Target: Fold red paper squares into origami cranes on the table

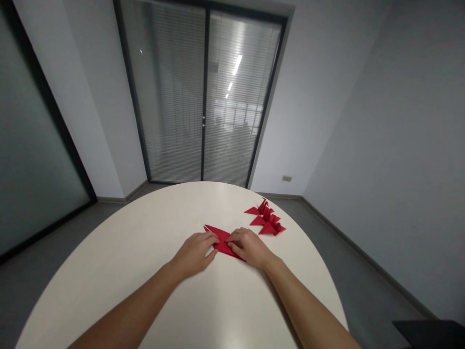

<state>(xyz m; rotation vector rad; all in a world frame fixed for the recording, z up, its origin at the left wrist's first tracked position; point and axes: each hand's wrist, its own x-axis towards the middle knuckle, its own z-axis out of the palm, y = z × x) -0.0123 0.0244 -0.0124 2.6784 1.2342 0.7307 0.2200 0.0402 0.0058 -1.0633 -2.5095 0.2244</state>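
- Where our view begins on the left, we see a frosted glass panel (32, 126) in a dark frame.
- Next we come to the round white table (145, 252), its curved rim sweeping across the view, and beyond it a glazed partition (174, 97) with closed blinds.
- On the table, our left hand (196, 249) reaches in from the near side, palm down. We see its thumb spread from the fingers, with a strip of tabletop between them; the fingertips rest on the red paper, and the thumb tip is at its near edge.
- In the middle we have that red paper (222, 237), folded long and narrow with pointed ends, lying slantwise on the table between our hands.
- To its right, our right hand (250, 246) bends over the paper's other half. We see its fingers curled and the thumb near them, both touching the paper; we cannot tell whether they pinch a fold or only press.
- Beyond that hand and apart from it, we find a cluster of red folded-paper figures (267, 218) with pointed wings, near the table's rim.
- Farthest right, we notice a dark object (432, 334) in the bottom corner.
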